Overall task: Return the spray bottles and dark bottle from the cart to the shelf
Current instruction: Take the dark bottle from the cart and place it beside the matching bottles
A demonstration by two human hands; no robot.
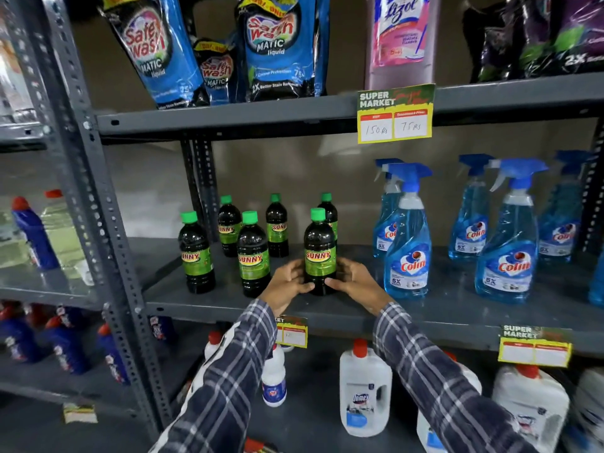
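Dark bottle (320, 253): upright on the middle shelf (441, 305), right of its matching row.
Left hand (287, 282), right hand (354, 281): both cupping its base.
Spray bottles (407, 237): already shelved alongside.
Progress: apparently near finished; cart unseen.

I held both arms out in front, in checked sleeves. My left hand (287, 284) and right hand (354, 281) curled in, facing each other, fingers bent, pressing something between them.
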